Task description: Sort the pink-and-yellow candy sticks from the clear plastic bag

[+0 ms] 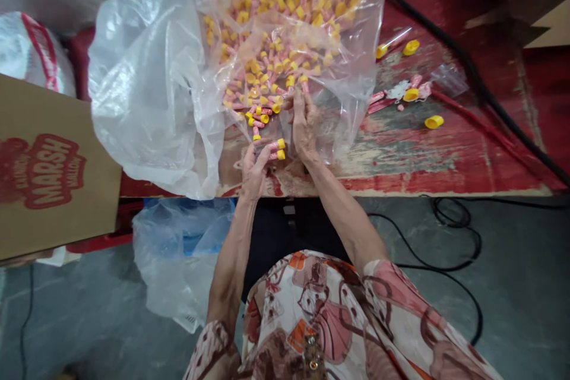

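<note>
Near the table's front edge, my left hand (253, 169) is closed on a few small pink printed tubes with yellow caps (276, 149), their caps pointing right. My right hand (305, 122) reaches farther in, at the mouth of a large clear plastic bag (363, 92). At its fingertips are two more yellow-capped tubes (304, 83), caps pointing away from me; the fingers look closed on them. A big heap of the same tubes (276, 50) fills the bag and spills towards my left hand, where several lie loose (258, 116).
A milky plastic bag (151, 83) lies left of the heap, beside a cardboard box (57, 172). On the worn red table (401, 160), loose yellow caps (434, 122) and scraps (401, 90) lie to the right. A black cable (463, 53) crosses there. Another plastic bag (178, 261) hangs below the edge.
</note>
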The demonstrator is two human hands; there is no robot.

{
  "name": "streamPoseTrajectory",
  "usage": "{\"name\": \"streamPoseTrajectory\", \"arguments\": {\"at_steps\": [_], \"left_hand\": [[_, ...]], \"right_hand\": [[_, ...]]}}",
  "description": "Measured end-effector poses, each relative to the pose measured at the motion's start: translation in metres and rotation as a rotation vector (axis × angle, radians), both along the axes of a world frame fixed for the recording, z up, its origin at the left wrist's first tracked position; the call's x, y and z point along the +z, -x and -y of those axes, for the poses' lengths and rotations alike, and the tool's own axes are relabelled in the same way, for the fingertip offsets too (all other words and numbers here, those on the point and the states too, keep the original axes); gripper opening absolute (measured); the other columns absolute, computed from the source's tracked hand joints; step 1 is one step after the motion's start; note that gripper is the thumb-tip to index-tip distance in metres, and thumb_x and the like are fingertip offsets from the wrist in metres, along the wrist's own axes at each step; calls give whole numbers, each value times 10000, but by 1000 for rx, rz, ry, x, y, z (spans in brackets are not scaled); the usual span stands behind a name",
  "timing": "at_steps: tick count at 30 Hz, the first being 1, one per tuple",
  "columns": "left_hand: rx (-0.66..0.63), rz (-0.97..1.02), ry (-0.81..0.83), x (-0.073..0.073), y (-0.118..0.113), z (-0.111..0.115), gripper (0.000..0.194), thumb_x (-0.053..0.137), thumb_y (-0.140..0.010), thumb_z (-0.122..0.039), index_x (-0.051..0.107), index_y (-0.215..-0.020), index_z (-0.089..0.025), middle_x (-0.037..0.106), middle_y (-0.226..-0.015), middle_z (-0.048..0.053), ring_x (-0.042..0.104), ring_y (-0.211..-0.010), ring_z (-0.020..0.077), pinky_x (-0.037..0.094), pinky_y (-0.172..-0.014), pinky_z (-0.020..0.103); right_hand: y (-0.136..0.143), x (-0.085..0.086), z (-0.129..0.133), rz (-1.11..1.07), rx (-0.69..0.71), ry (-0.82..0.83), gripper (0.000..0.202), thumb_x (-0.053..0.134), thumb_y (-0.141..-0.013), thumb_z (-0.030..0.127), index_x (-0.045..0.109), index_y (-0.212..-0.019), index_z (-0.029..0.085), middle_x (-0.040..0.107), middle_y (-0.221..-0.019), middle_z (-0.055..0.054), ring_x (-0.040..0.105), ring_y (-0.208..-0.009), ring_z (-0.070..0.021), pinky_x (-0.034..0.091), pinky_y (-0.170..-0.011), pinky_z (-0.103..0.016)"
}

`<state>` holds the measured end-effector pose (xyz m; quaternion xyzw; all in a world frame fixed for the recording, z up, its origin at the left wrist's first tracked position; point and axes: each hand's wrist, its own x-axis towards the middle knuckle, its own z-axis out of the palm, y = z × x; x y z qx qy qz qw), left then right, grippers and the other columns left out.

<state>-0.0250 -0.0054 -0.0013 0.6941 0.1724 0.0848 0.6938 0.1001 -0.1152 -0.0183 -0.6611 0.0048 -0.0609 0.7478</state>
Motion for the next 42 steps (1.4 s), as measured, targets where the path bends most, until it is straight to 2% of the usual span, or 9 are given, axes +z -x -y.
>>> {"name": "streamPoseTrajectory", "arguments": {"at_steps": [4, 7, 11, 14, 18, 21, 26, 34, 42], "left_hand": [[-46, 63, -662, 0, 7, -19, 347, 768, -1024, -559, 726, -1157, -242, 762, -1170, 98, 721, -1098, 263, 602, -1027, 399], [-130, 91, -791, 3, 8, -26, 335, 724, -1051, -542, 736, -1183, -234, 764, -1215, 116, 708, -1173, 281, 581, -1099, 432], [-52, -8, -453, 4, 8, -22, 432, 779, -996, -638, 751, -1164, -241, 764, -1114, 63, 721, -939, 202, 612, -815, 306], [51, -28, -65, 4, 6, -12, 496, 867, -924, -660, 743, -1180, -254, 754, -1067, 34, 663, -770, 131, 482, -603, 220], [151, 51, 297, 4, -1, -1, 450, 980, -850, -526, 731, -1105, -252, 719, -965, 8, 598, -717, 102, 443, -597, 215], [250, 108, 458, 6, -7, -1, 355, 966, -875, -433, 697, -1004, -239, 640, -836, -23, 555, -675, 95, 447, -615, 218], [419, 79, 448, 8, -14, -10, 236, 845, -1006, -418, 733, -1102, -234, 737, -958, 15, 653, -763, 116, 491, -689, 226], [427, 245, 365, 13, -8, -14, 390, 920, -927, -489, 741, -1164, -235, 780, -1211, 61, 734, -1026, 167, 579, -834, 239], [370, 240, 286, 9, -2, -14, 508, 962, -880, -590, 738, -1170, -238, 773, -1175, 57, 742, -1025, 176, 598, -842, 244]], "right_hand": [[-12, -19, 1, -53, -44, 75, 503, 361, -1158, 670, 585, -939, 276, 697, -900, -33, 672, -864, -232, 596, -955, -445], [-12, -24, -1, -44, 16, 104, 421, 397, -1170, 592, 581, -962, 276, 704, -942, -29, 685, -906, -222, 586, -946, -409], [-6, -17, -5, 7, 23, 97, 407, 404, -1172, 588, 592, -1002, 269, 710, -936, -18, 661, -862, -197, 585, -909, -381], [-2, -8, -5, 66, 25, 29, 482, 424, -1157, 671, 629, -1031, 254, 696, -915, -2, 613, -796, -170, 577, -838, -351], [7, 3, -3, 106, 118, 19, 571, 417, -1160, 733, 652, -919, 272, 687, -912, -19, 636, -861, -186, 594, -861, -350], [17, 11, -1, 191, 230, 16, 598, 450, -1163, 705, 677, -824, 268, 692, -937, -51, 682, -964, -219, 609, -906, -371], [28, 19, -3, 349, 391, 1, 532, 551, -1156, 621, 811, -868, 257, 739, -1078, -77, 721, -1079, -239, 606, -989, -421], [37, 13, -10, 402, 592, 88, 558, 494, -1175, 638, 847, -975, 255, 750, -1176, -91, 724, -1144, -252, 597, -1071, -444], [32, 16, -6, 384, 501, 92, 529, 489, -1165, 669, 832, -1094, 273, 762, -1196, -97, 702, -1233, -278, 597, -1106, -461]]}}
